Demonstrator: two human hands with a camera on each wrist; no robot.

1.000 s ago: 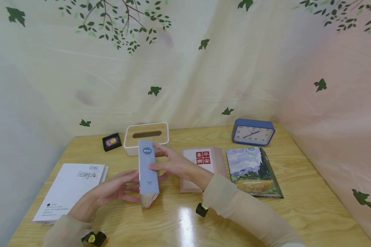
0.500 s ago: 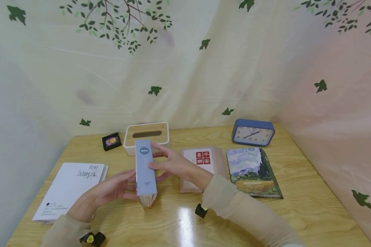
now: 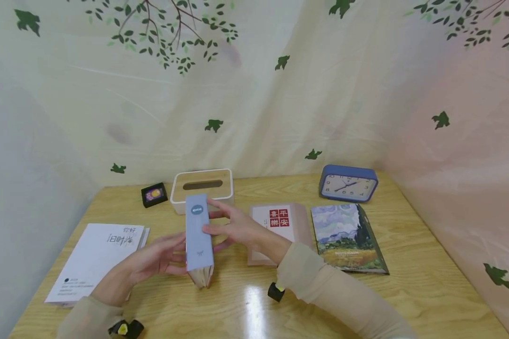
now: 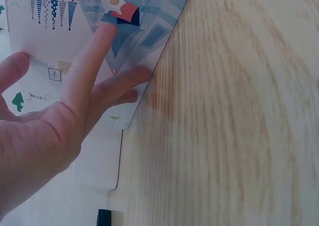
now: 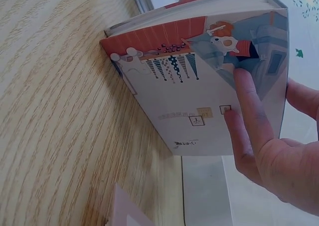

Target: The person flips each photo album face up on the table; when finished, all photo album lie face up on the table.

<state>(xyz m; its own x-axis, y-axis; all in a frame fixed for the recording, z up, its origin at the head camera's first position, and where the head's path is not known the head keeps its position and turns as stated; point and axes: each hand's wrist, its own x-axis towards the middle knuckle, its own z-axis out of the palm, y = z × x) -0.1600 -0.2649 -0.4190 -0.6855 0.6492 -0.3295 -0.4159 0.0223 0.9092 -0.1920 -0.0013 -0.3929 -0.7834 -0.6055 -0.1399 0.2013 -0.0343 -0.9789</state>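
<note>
A thick hardcover book [image 3: 199, 235] stands on edge, its pale blue spine facing up and its pages fanned at the near end. An illustrated cover with bunting and cartoon figures appears in the right wrist view. My left hand [image 3: 154, 259] lays its spread, mostly straight fingers against the left cover; the left wrist view has those fingertips on the printed cover. From the right, my right hand [image 3: 242, 228] holds the book, with a digit at the spine's edge and other fingers on the right cover. The lower edge is close over the wooden table [image 3: 318, 306].
A white-walled tissue box [image 3: 222, 205] is behind the book, with a small black frame [image 3: 154, 194] left of it. A white book [image 3: 97, 263] lies left. To the right are a pinkish book [image 3: 302, 221], a photo album [image 3: 343, 235] and a blue clock [image 3: 348, 183].
The book has shifted slightly to the left and turned a little, held between both hands. The hands have barely moved; the view has tilted slightly.
</note>
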